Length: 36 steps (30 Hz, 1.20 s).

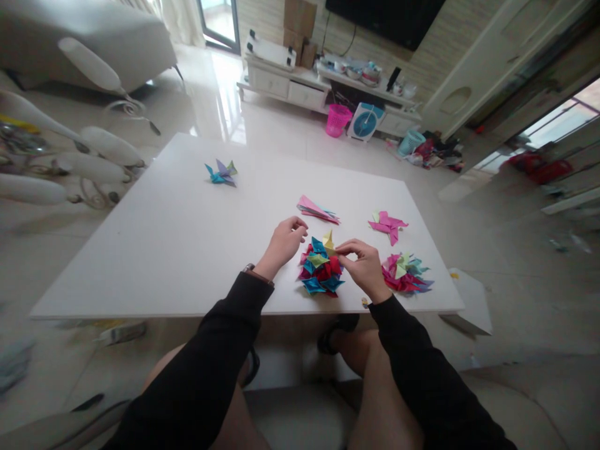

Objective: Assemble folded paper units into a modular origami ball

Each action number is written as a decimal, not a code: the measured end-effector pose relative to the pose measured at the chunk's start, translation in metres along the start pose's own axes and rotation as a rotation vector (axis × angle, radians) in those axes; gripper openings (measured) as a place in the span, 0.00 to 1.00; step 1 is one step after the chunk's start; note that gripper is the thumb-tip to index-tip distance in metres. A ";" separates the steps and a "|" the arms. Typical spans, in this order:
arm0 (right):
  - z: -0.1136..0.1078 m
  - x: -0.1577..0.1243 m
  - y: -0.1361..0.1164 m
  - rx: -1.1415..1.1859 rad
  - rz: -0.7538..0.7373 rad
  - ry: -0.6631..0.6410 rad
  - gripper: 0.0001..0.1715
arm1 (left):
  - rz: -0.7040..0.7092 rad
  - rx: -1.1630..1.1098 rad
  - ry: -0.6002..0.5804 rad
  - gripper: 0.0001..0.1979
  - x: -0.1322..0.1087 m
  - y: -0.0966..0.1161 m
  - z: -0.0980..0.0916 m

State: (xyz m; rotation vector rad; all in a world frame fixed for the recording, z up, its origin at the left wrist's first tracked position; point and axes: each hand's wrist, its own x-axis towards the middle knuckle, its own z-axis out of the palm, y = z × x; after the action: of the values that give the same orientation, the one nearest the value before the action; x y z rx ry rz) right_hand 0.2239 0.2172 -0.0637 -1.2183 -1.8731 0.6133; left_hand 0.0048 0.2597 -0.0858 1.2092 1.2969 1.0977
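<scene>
My right hand [363, 265] pinches a yellow origami piece [329, 242] at the top right of a heap of folded papers. That heap of origami pieces [316, 265], mostly blue and red with some green, lies near the table's front edge. To the heap's upper left, my left hand [287, 240] hovers with loosely curled fingers, thumb apart, and nothing visible in them. Just beyond both hands is a small stack of pink and blue folded paper [317, 211]. Beside my right wrist sits a second heap of pink, green and purple origami pieces [405, 274].
The white table [154, 250] also carries pink origami pieces [388, 225] at right and blue and purple ones [221, 173] at far left. White chairs [94, 65] stand to the left. Beyond are a pink basket [338, 120], a blue fan [366, 122] and a low cabinet [307, 94].
</scene>
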 end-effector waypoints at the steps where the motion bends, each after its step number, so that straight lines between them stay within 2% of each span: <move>1: 0.000 0.000 0.001 -0.005 -0.003 -0.034 0.09 | -0.007 -0.004 0.000 0.06 0.001 0.000 0.000; 6: 0.000 -0.001 0.002 -0.036 0.010 -0.216 0.09 | -0.020 -0.026 0.017 0.06 0.003 0.003 -0.002; 11: 0.004 -0.003 -0.002 -0.045 -0.006 -0.311 0.11 | -0.010 -0.042 0.017 0.06 -0.002 0.004 -0.002; 16: 0.007 -0.005 -0.002 -0.062 -0.007 -0.320 0.11 | 0.000 -0.035 0.020 0.06 -0.005 0.004 -0.004; 21: 0.011 -0.006 0.001 -0.127 0.010 -0.382 0.11 | 0.000 -0.040 0.028 0.06 -0.007 0.007 -0.008; 28: 0.017 -0.004 -0.002 -0.130 0.023 -0.313 0.05 | -0.011 -0.038 0.042 0.06 -0.005 0.010 -0.014; 36: 0.024 -0.003 -0.008 -0.127 0.025 -0.356 0.05 | -0.024 -0.041 0.047 0.06 -0.008 0.016 -0.018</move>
State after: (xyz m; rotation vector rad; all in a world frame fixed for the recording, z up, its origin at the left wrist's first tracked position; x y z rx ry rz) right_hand 0.2004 0.2115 -0.0729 -1.2796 -2.2225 0.7753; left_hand -0.0123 0.2533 -0.0676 1.1407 1.3150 1.1364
